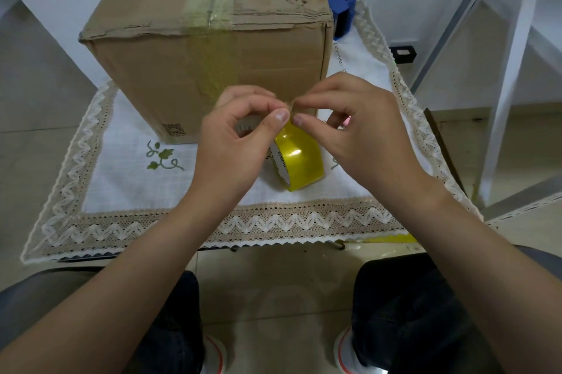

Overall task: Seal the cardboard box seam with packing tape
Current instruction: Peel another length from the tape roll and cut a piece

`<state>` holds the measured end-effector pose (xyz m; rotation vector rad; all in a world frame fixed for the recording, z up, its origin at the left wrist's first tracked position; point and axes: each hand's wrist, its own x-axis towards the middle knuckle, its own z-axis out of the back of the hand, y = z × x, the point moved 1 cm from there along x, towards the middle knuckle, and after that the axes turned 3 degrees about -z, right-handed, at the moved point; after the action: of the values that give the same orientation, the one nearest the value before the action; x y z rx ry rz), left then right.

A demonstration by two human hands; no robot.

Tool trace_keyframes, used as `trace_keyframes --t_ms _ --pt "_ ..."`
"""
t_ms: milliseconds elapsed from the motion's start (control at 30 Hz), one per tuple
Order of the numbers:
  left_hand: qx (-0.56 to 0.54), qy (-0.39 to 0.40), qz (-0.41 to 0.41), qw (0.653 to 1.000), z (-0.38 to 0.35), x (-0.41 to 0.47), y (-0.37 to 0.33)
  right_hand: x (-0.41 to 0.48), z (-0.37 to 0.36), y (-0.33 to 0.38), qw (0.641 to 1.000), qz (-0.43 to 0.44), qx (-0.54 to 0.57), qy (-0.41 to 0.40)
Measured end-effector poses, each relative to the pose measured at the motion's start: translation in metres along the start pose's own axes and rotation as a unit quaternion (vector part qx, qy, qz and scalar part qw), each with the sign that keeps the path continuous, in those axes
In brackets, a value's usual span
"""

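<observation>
Pinching what seems to be the tape's free end between thumbs and forefingers, the left hand and right hand hold the yellow tape roll just before the cardboard box; peel slowly, keeping the strip flat and square to the box's seam.

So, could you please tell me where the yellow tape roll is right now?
The yellow tape roll is low centre in the head view, below both hands' pinching fingertips, above the white cloth, just in front of the cardboard box.

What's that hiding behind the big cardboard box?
A blue object pokes out behind the cardboard box's far right corner, standing on the white cloth. The box covers most of it, so I cannot tell what it is.
</observation>
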<state>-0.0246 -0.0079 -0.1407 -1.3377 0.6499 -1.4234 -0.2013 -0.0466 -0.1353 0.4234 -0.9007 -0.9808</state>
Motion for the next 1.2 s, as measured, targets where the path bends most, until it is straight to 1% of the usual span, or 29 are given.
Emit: trace_keyframes --t_ms 267,400,533,667,767,833,900,1067,1200 --pt "-0.020 -0.004 0.003 1.000 0.000 0.000 0.003 0.000 -0.003 0.002 0.994 -0.037 0.098 0.030" --pt "-0.038 0.014 0.012 0.999 0.001 -0.002 0.001 0.000 -0.007 0.003 0.990 -0.045 0.122 0.045" --pt "-0.024 0.005 -0.001 1.000 0.003 0.000 0.003 0.000 -0.011 0.001 0.987 -0.049 0.147 0.041" --pt "-0.005 -0.003 -0.005 1.000 0.004 0.000 0.002 0.000 -0.011 -0.001 0.986 -0.048 0.150 0.046" --pt "-0.022 -0.016 0.023 0.999 0.007 0.002 0.005 -0.001 -0.011 -0.001 0.987 -0.050 0.147 0.044" --pt "-0.015 -0.004 0.028 1.000 0.008 0.003 0.006 -0.002 -0.011 0.000 0.987 -0.052 0.147 0.040" --pt "0.002 0.010 0.007 1.000 0.006 0.003 0.004 -0.002 -0.012 0.001 0.987 -0.049 0.146 0.041" --pt "0.012 -0.002 -0.034 0.999 0.008 0.003 0.000 -0.001 -0.011 0.002 0.985 -0.069 0.147 0.064" --pt "0.001 0.013 -0.033 0.999 0.009 0.004 0.001 -0.003 -0.009 0.004 0.983 -0.072 0.155 0.068"
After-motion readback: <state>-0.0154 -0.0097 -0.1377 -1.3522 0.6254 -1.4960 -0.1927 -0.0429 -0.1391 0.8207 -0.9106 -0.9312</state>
